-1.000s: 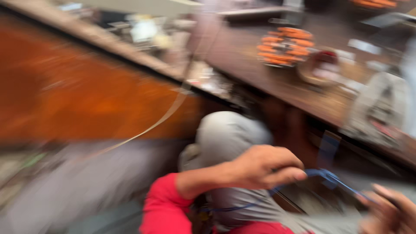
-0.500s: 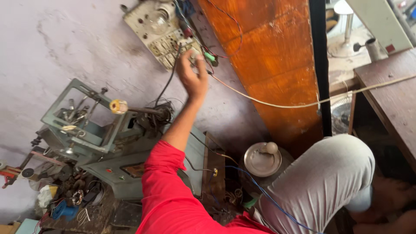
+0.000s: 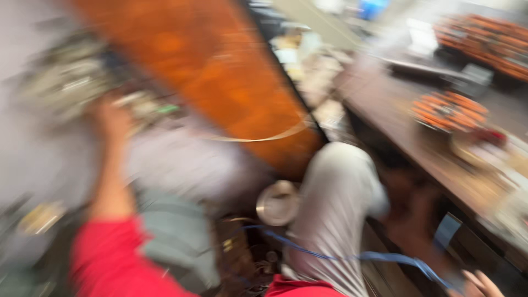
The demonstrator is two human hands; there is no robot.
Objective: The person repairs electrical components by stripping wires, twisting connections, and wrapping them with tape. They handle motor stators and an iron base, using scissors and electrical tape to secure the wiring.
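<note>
Whole view motion-blurred; right hand (image 3: 483, 283) cut off; left hand (image 3: 113, 121) grip perhaps unreadable.

Glossy orange-brown wooden panel (image 3: 220, 82), shiny round metal lid (image 3: 278, 203), red cloth sleeve (image 3: 110, 258), blue plastic-coated cable (image 3: 352, 256).

A: Where was the left hand (image 3: 113, 118)?

B: Far out to the left, raised against the device (image 3: 82, 82) lying on the floor there. The picture was too blurred to tell whether it touched.

A: And the right hand (image 3: 484, 283)?

B: At the lower right corner, at the end of the cable (image 3: 352, 256), which ran across the person's knee (image 3: 341, 187).

A: What lay between the two hands?

B: The upright panel (image 3: 220, 71) stood behind the knee, with the thin cord (image 3: 264, 136) crossing it. The round metal lid (image 3: 278, 203) lay just left of the knee.

A: And the table (image 3: 407, 137)?

B: To the right, carrying the spools (image 3: 448, 107), with more spools (image 3: 487, 41) farther back.
</note>
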